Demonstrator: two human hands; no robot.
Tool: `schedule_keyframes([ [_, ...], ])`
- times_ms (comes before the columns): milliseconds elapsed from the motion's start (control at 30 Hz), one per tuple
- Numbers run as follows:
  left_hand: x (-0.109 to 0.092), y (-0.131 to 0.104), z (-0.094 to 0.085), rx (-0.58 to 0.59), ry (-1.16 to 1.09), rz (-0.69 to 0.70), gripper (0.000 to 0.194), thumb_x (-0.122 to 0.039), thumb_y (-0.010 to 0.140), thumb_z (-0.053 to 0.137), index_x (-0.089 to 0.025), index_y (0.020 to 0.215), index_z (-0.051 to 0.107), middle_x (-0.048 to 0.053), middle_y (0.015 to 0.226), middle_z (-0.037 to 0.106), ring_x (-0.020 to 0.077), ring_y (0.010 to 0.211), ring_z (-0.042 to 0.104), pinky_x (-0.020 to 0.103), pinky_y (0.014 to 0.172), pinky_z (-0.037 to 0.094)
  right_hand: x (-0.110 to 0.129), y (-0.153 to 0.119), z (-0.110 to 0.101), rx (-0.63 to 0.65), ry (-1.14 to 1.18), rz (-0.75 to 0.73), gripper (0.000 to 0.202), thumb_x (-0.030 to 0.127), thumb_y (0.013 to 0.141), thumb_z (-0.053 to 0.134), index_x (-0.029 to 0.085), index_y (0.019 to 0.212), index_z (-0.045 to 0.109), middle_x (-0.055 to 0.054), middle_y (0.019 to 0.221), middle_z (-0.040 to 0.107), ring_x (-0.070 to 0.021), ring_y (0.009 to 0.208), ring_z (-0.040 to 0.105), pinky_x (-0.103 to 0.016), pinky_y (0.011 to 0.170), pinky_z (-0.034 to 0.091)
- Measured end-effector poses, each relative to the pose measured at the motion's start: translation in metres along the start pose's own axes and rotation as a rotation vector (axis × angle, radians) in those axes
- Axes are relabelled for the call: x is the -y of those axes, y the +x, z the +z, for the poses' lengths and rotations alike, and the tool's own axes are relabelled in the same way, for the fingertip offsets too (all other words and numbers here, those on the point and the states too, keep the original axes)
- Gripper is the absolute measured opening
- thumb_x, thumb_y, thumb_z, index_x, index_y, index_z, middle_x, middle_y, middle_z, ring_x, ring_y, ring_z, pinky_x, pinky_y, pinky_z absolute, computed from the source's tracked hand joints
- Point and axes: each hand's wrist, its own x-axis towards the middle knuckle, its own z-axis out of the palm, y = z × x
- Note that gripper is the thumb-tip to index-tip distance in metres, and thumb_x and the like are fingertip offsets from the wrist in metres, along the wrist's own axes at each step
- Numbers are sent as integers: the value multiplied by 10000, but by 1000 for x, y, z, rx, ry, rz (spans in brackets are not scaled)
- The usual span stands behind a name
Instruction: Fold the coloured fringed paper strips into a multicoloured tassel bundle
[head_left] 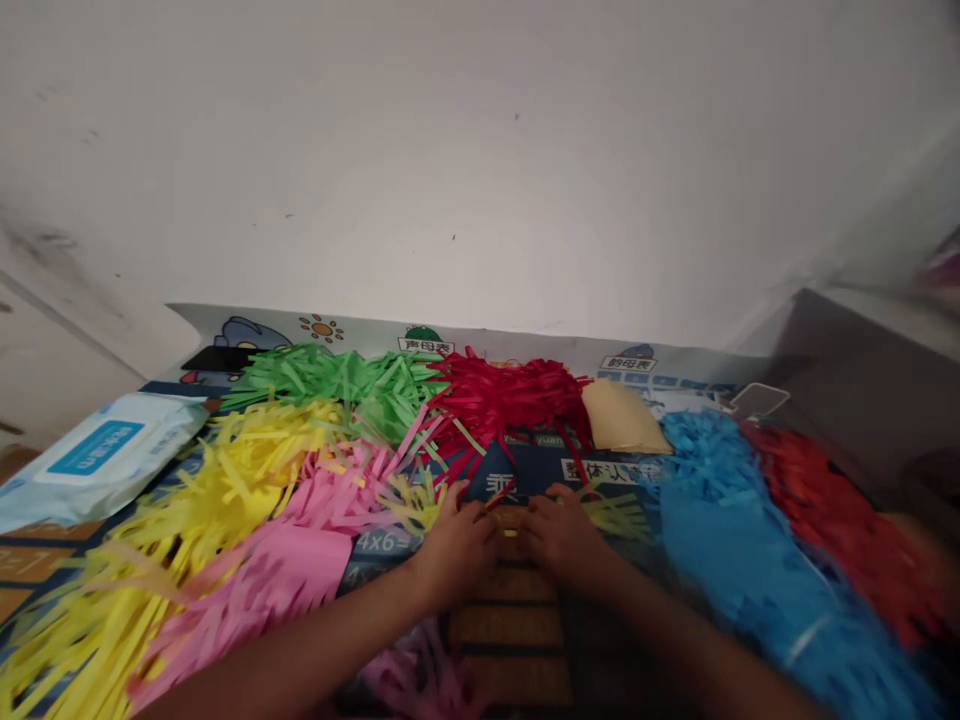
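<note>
Fingertips of both hands meet over a small yellowish strip of cut paper point(510, 517) lying on the dark blue printed learning mat point(525, 470), with the left hand point(459, 548) just to one side of the strip and the right hand point(564, 537) just to the other, knuckles up and fingers curled down onto it. Whether either hand actually pinches the strip or only presses on it cannot be told, since the fingertips are blurred and turned away from the camera. Handling so thin a piece well likely calls for light pressure and small finger movements, keeping the strip flat against the mat so it neither tears nor slips in among the loose shreds nearby. Beyond the strip, toward the wall, lies a heap of red shredded paper point(510, 400), with a green shredded heap point(345, 380) beside that. On the left-hand side of the strip spread pink fringed paper point(300, 560) and yellow fringed paper point(187, 500), and farther out a pale blue pack of wet wipes point(97, 455). On the right-hand side of the strip lie blue fringed paper point(720, 520), a second red fringed sheet point(840, 510), and a tan folded sheet point(622, 418).
</note>
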Motion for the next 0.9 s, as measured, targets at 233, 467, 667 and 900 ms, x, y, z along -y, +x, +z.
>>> schedule_keyframes([
  [233, -8, 9, -24, -135, 52, 85, 138, -154, 864, 619, -213, 747, 662, -27, 700, 662, 171, 747, 588, 499, 1032, 248, 17, 6, -35, -65, 49, 163, 102, 246, 847, 635, 206, 761, 673, -9, 772, 701, -176, 798, 544, -377, 785, 281],
  [467, -35, -20, -113, -394, -194, 204, 305, -184, 1005, 358, -268, 1092, 638, -36, 953, 751, 115, 821, 660, 347, 1051, 333, 52, 1, -98, 100, 1323, 555, 303, 446, 804, 595, 187, 688, 703, 30, 591, 580, -118, 560, 456, -250, 563, 319],
  [667, -43, -26, -109, -536, -337, 62, 264, -244, 993, 419, -237, 940, 678, -14, 799, 745, 106, 704, 673, 217, 708, 494, 86, 6, -68, -175, 1810, 806, 253, 379, 543, 795, 173, 587, 655, 44, 539, 544, -79, 503, 400, -210, 518, 312],
  [900, -57, -26, -92, -523, -590, -226, 266, -299, 936, 491, -256, 775, 698, 5, 714, 704, 152, 684, 661, 320, 809, 525, 108, 8, -56, -618, 1851, 1007, 368, 432, 516, 843, 190, 622, 587, 46, 562, 524, -90, 492, 436, -202, 469, 357],
])
